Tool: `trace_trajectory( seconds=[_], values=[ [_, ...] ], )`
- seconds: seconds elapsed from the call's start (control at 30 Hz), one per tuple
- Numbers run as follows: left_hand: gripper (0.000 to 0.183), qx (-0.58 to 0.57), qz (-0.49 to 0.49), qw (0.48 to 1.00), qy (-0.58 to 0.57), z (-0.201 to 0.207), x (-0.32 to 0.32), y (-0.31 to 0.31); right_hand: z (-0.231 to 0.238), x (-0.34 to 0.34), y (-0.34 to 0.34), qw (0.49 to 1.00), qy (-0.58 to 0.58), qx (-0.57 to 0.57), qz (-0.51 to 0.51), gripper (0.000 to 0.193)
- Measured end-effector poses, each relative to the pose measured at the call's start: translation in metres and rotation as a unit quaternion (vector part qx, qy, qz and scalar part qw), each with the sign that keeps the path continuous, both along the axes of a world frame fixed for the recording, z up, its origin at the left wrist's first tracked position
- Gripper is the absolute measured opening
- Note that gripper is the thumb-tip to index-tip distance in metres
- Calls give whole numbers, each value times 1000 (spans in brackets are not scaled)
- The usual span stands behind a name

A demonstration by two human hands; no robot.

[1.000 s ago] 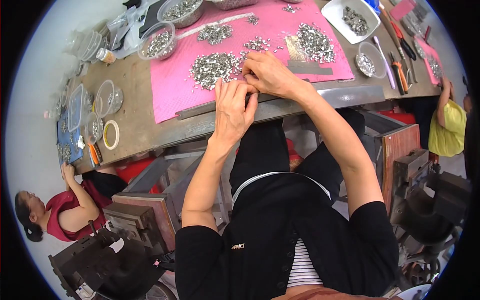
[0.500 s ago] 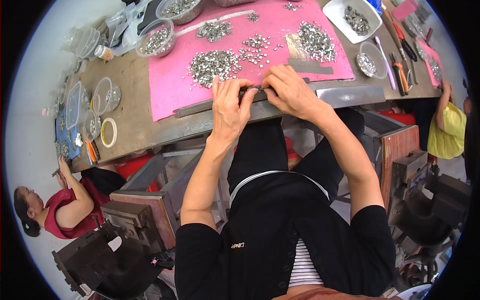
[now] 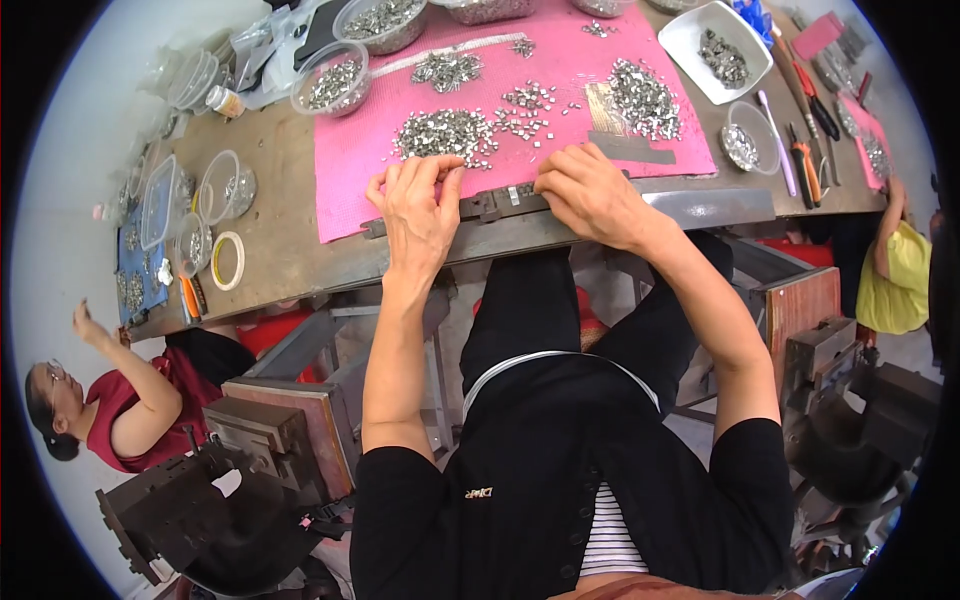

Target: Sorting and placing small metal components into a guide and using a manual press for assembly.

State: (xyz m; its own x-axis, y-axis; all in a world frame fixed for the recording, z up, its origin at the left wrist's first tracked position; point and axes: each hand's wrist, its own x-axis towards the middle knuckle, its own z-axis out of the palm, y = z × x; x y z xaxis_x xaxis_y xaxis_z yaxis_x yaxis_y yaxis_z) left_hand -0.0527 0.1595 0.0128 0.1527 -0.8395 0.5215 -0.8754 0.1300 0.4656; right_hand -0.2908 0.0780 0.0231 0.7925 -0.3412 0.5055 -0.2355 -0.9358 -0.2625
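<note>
A dark metal bar point(image 3: 484, 207) lies along the front edge of the bench, with small silver pieces point(image 3: 516, 194) in its middle. My right hand point(image 3: 590, 197) curls closed round the bar to the right of those pieces. Over the bar's left part is my left hand point(image 3: 415, 208), its thumb and forefinger drawn together at the tips; anything pinched between them is too small to make out. Just beyond it, a pile of small silver metal pieces point(image 3: 445, 135) rests on the pink mat point(image 3: 345, 180).
Clear plastic tubs point(image 3: 331, 78) and a white dish point(image 3: 716, 52) hold more metal pieces. A tape roll point(image 3: 228, 261) lies at left; orange-handled pliers point(image 3: 804, 168) lie at right. A steel strip point(image 3: 708, 207) edges the bench. People sit at both sides, one in dark red point(image 3: 135, 420).
My left hand has moved left, away from my right hand, baring the silver pieces on the bar. The person at left has raised a hand. The whole view has shifted slightly.
</note>
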Motion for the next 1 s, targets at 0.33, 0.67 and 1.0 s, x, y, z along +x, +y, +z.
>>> trace_trajectory(
  seconds=[0.33,0.67,1.0],
  values=[
    [9,49,-73,994,-59,10,3,-16,-17,55,-42,998,-9,-14,-66,11],
    [8,71,-63,995,-22,13,8,-11,-11,51,-41,995,35,-16,-92,11],
    [8,103,-68,992,-35,13,14,-8,-9,52,-26,996,-16,68,-61,6]
  ],
)
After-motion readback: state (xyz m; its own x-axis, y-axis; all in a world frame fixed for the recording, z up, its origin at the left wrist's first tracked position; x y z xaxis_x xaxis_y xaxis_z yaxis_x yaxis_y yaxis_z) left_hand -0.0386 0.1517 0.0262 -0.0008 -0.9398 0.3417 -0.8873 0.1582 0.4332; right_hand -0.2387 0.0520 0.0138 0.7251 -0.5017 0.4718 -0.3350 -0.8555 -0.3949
